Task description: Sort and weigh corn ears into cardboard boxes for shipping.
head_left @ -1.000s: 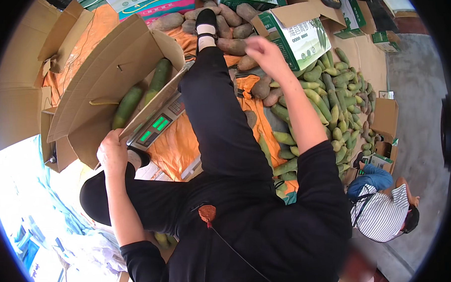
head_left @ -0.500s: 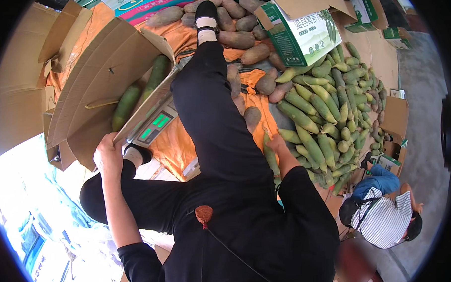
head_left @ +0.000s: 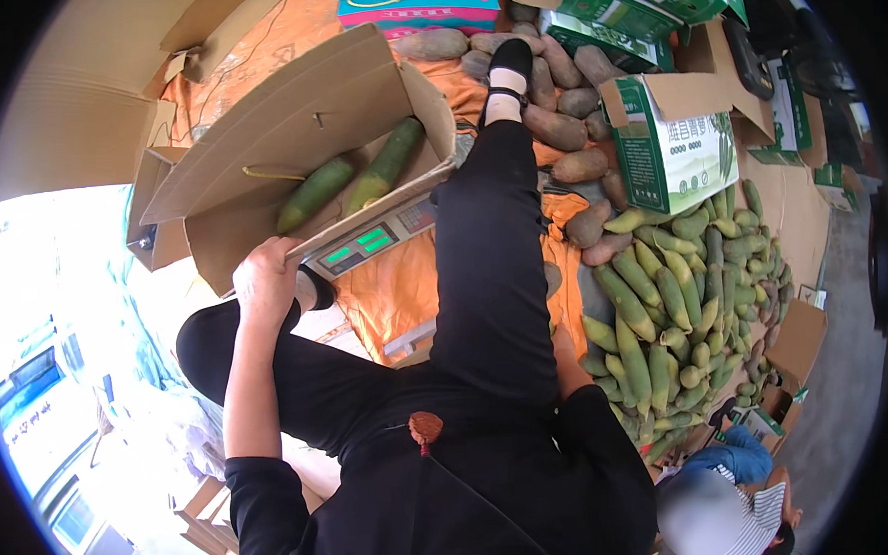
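My left hand (head_left: 265, 281) has its grip pinched on the near corner of 1 open cardboard box (head_left: 253, 132), thumb and fingers closed over the edge. My right hand (head_left: 564, 347) is mostly hidden behind my right thigh (head_left: 488, 276), near the heap, and I cannot tell whether that grip is spread or closed.

Inside the box lie 2 long green radishes (head_left: 389, 165), side by side and slightly apart, both slanting. 1 cord handle (head_left: 272, 173) shows against the far panel. Just beneath the box's near edge is 1 scale (head_left: 365, 243) with a green-lit display. To my right spreads 1 heap of loose green radishes (head_left: 635, 364), overlapping too much to count. Ahead, around my outstretched foot, lie well over 6 reddish-brown roots (head_left: 556, 130), partly hidden by my leg. 1 green-and-white carton (head_left: 694, 156) stands at the heap's far edge, and 1 pink-and-blue box (head_left: 420, 14) sits farther ahead.

An orange sheet (head_left: 386, 294), wrinkled, covers the ground under the scale. Beyond the heap is a smooth grey floor (head_left: 838, 293), where 1 person in a striped shirt (head_left: 763, 523) is at lower right. Bright glare washes out the left side.
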{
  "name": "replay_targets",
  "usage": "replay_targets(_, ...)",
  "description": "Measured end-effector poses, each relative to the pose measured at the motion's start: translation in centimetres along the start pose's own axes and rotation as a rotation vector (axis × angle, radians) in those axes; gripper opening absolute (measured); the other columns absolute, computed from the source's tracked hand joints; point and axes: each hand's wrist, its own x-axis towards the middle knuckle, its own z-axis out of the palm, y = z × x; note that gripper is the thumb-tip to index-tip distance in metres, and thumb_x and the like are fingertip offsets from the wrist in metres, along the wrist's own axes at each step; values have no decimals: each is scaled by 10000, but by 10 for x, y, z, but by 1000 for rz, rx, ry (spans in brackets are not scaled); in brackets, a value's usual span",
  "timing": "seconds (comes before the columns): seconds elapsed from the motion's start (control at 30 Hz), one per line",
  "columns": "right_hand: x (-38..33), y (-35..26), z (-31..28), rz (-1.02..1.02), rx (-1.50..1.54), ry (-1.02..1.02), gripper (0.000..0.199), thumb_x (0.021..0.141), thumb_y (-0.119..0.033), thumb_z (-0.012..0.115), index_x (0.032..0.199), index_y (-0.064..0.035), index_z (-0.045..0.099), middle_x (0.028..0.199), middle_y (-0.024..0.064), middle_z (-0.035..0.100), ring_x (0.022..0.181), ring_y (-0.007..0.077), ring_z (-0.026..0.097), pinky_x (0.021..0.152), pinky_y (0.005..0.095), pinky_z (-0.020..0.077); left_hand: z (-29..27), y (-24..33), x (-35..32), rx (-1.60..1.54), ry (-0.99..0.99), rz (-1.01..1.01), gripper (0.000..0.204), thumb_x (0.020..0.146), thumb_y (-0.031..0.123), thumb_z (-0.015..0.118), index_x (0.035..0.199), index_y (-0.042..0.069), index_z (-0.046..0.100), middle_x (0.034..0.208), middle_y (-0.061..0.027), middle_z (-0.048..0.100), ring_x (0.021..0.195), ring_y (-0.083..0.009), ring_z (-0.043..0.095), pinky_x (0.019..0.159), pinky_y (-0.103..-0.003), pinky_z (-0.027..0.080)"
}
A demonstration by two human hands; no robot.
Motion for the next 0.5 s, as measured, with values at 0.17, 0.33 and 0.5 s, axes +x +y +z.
replay_targets(0.17, -2, 19, -21, -98, 185, 329, 546, 709, -193, 757, 1165, -6, 522, 1140, 200, 604, 1077, 362, 574, 888, 416, 460, 2, -1, 1, 24, -5, 27, 134, 791, 120, 615, 903, 120, 688, 862, -66, 649, 842, -280, 632, 739, -377, 507)
replay_targets(0.33, -30, -32, -111, -445, 503, 304, 545, 765, -36, 690, 1252, 22, 453, 1063, 166, 594, 970, 274, 582, 889, 325, 437, 1, -4, -3, 44, -15, 28, 143, 778, 121, 640, 916, 127, 677, 866, -57, 639, 862, -263, 630, 746, -376, 508)
replay_targets(0.5, -83, -110, -213, -855, 881, 472, 480, 822, 22, 625, 1266, 28, 441, 1171, 111, 547, 1051, 192, 536, 904, 309, 432, 2, -6, -3, 41, -8, 45, 156, 772, 102, 638, 921, 113, 679, 875, -79, 646, 855, -287, 631, 740, -392, 507)
